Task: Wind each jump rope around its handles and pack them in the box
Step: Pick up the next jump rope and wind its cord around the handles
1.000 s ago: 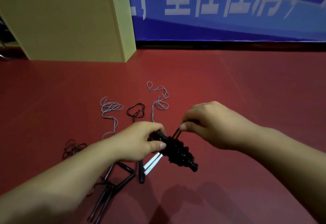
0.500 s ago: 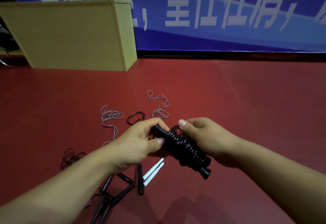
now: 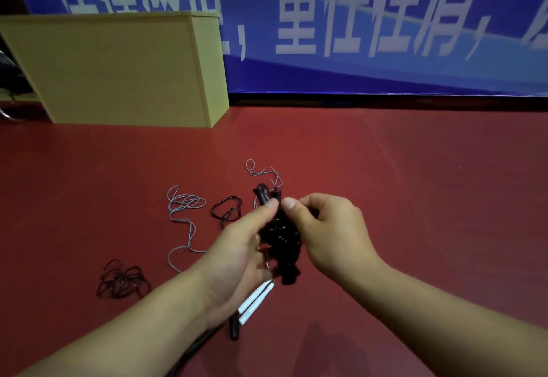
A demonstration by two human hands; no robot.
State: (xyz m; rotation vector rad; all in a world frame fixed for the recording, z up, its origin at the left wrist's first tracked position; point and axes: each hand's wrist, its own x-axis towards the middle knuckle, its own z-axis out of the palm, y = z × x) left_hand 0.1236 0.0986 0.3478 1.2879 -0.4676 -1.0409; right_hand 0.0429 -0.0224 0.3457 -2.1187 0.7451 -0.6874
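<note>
I hold a black jump rope bundle (image 3: 281, 243), its cord wound around the paired handles, upright above the red floor. My left hand (image 3: 240, 246) grips its left side, thumb near the top. My right hand (image 3: 329, 234) pinches the upper part from the right. Loose ropes lie on the floor: a grey one (image 3: 184, 213), a small black loop (image 3: 226, 210), another grey cord (image 3: 264, 172) behind the bundle and a dark coil (image 3: 121, 280). Two white handles (image 3: 255, 302) and a black handle (image 3: 234, 327) lie under my left wrist. The yellow box (image 3: 118, 71) stands at the back left.
A blue banner with white lettering (image 3: 385, 29) runs along the back wall above a dark baseboard. The red floor (image 3: 430, 198) stretches to the right of my hands. Dark objects sit at the far left edge behind the box.
The bundle has turned from lying slanted to standing nearly upright between my hands. Both hands have closed in at its top. The view has tilted up a little.
</note>
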